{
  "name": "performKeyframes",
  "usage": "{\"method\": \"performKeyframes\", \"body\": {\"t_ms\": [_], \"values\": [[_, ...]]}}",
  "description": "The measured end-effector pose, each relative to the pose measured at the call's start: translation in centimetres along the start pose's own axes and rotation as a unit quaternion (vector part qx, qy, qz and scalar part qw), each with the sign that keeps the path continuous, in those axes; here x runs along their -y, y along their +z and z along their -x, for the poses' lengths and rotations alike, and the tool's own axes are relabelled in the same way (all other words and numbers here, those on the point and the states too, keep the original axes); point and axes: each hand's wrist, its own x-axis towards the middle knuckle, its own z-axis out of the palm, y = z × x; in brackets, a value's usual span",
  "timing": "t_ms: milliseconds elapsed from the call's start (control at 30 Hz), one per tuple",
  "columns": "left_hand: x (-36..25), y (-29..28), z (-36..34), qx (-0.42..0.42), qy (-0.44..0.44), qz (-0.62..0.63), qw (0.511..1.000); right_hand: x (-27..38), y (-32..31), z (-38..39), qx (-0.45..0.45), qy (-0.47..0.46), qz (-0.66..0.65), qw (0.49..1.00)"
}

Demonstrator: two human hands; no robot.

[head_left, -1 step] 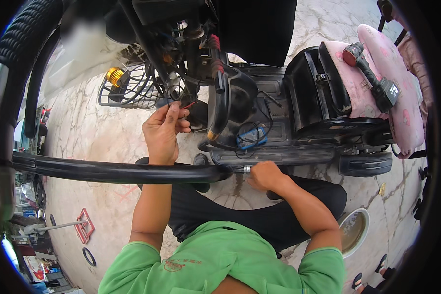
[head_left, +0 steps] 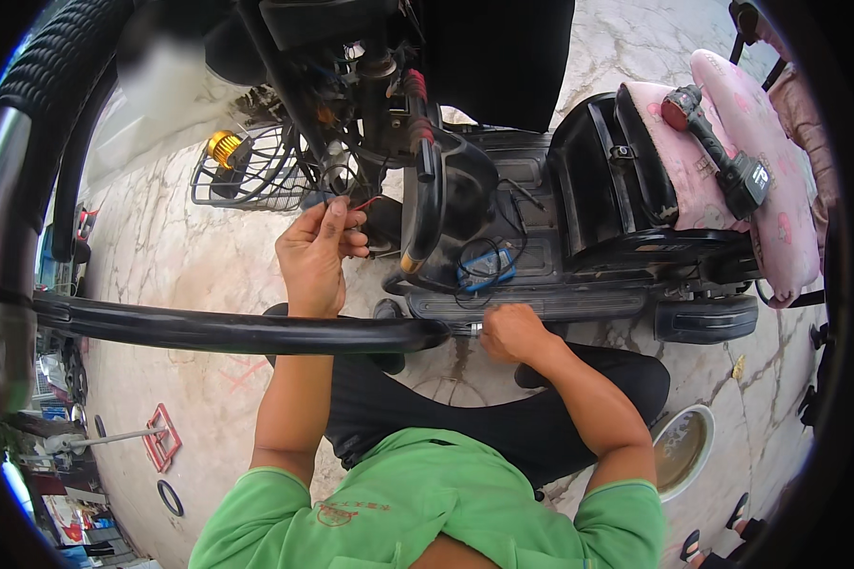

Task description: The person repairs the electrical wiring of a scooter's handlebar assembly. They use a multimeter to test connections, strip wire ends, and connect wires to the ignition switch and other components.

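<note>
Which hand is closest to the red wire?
The left hand, raised just beside the red wire; the right hand is farther off, down by the black footboard.

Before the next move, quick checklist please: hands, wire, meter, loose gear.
1. Left hand pinching red wire: ok.
2. Red wire's end stripped: cannot tell, too small.
3. Right hand gripping the silvery part beside it: cannot tell, fingers hide it.
4. Blue meter clear of cable: not ok, black cable loops around it.
5. Cordless power tool out of both hands: ok, lying on the pink seat cover.
</note>
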Motion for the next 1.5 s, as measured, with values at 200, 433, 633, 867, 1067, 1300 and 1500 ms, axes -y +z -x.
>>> {"method": "performKeyframes", "body": {"t_ms": [200, 433, 633, 867, 1067, 1300, 1500], "values": [[0.7, 2.0, 0.3, 0.031, -0.024, 0.081, 0.996, 0.0, -10.9, 0.5, -0.276, -0.091, -0.407, 0.866], [2.0, 5.8, -0.7, 0.040, -0.059, 0.187, 0.980, 7.1, -12.1, -5.4, -0.467, -0.151, -0.428, 0.759], [2.1, 6.8, -1.7, 0.012, -0.032, 0.213, 0.977, 9.1, -12.7, -8.6, -0.522, -0.170, -0.491, 0.676], [2.4, 7.9, -2.2, -0.024, -0.024, 0.219, 0.975, 9.0, -14.2, -10.2, -0.541, -0.158, -0.508, 0.652], [1.6, 8.3, -1.7, -0.024, -0.014, 0.207, 0.978, 9.4, -15.2, -10.5, -0.584, -0.171, -0.481, 0.631], [0.2, 8.5, -1.3, -0.027, -0.017, 0.248, 0.968, 10.3, -15.7, -10.2, -0.547, -0.210, -0.543, 0.602], [0.4, 8.2, -1.4, 0.000, -0.013, 0.275, 0.961, 9.8, -15.2, -10.2, -0.492, -0.214, -0.592, 0.601]]}}
